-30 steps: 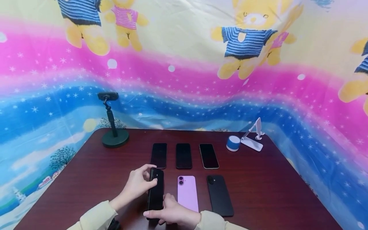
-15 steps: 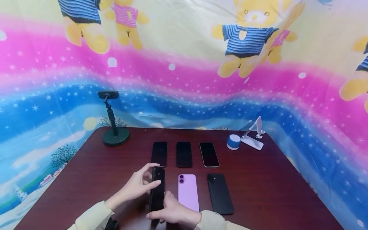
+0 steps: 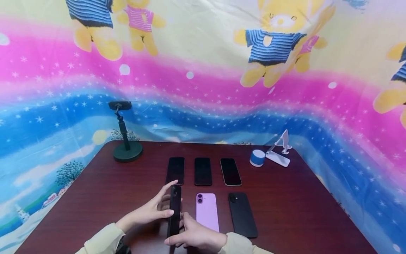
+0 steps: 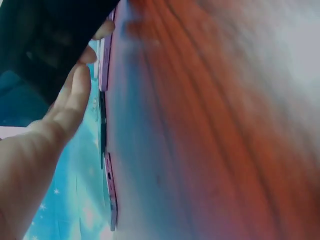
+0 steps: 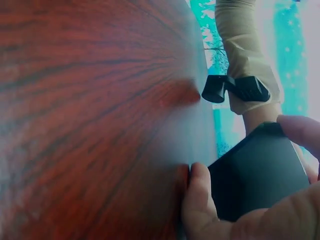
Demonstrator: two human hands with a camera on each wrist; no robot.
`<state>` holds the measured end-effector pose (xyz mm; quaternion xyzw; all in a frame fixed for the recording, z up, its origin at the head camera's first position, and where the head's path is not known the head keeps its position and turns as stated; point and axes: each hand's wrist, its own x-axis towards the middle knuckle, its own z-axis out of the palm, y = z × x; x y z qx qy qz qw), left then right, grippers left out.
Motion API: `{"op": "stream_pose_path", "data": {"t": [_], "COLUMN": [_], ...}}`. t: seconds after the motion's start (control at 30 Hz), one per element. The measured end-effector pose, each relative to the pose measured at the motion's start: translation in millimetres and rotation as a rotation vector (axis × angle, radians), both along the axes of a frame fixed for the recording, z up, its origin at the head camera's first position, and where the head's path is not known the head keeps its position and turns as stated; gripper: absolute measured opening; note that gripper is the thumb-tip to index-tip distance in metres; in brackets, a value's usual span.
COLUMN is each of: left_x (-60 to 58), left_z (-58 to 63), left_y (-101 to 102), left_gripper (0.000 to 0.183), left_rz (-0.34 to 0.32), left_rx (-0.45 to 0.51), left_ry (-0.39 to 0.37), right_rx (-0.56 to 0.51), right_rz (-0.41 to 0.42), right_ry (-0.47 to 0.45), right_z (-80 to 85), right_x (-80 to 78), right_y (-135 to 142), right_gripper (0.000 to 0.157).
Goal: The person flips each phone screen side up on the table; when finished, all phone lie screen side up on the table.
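A black smartphone [image 3: 174, 208] is held up on its side above the front of the table, its narrow edge toward me in the head view. My left hand [image 3: 155, 209] holds its upper part, thumb on the near edge, index finger stretched past the top. My right hand [image 3: 197, 234] grips the lower end. In the right wrist view a broad dark face of the smartphone [image 5: 257, 172] shows between the right thumb and fingers. A pink smartphone [image 3: 207, 211] lies face down beside the right hand, and another black smartphone [image 3: 243, 215] lies face down farther right.
Behind lie three smartphones, screens up: left [image 3: 176, 170], middle [image 3: 203, 171], right [image 3: 231, 171]. A dark green phone stand [image 3: 127, 151] is back left. A blue-and-white cylinder [image 3: 257, 158] and white folding stand [image 3: 277, 158] are back right. A printed cloth [image 3: 203, 95] surrounds the wooden table [image 3: 295, 204].
The held black smartphone has turned from showing a broad face to nearly edge-on in the head view. My left index finger has straightened beyond its top; both hands have shifted slightly.
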<state>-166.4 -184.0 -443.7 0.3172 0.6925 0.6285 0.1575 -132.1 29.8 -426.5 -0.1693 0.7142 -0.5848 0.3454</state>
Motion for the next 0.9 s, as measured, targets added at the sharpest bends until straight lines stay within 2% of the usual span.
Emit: {"op": "stream_pose_path", "data": {"t": [0.13, 0.37, 0.5, 0.67, 0.9], "left_x": [2.1, 7.5, 9.7, 13.2, 17.9], "left_z": [0.5, 5.4, 10.7, 15.4, 18.3], "left_y": [2.8, 8.2, 10.9, 15.6, 18.3], "left_gripper": [0.08, 0.081, 0.081, 0.082, 0.082], "left_rz": [0.032, 0.132, 0.192, 0.25, 0.317], "left_rx": [0.004, -0.054, -0.111, -0.142, -0.125], "left_ry": [-0.002, 0.011, 0.032, 0.049, 0.002], "right_rx": [-0.023, -0.012, -0.005, -0.024, -0.092], "right_rz": [0.047, 0.116, 0.065, 0.007, -0.074], "right_ry": [-0.048, 0.058, 0.145, 0.228, 0.308], "right_z": [1.2, 4.7, 9.2, 12.8, 12.8], "right_x": [-4.4, -14.9, -20.4, -22.1, -23.9], "right_y": [5.4, 11.4, 10.8, 7.6, 4.8], "right_gripper": [0.051, 0.052, 0.053, 0.043, 0.039]}}
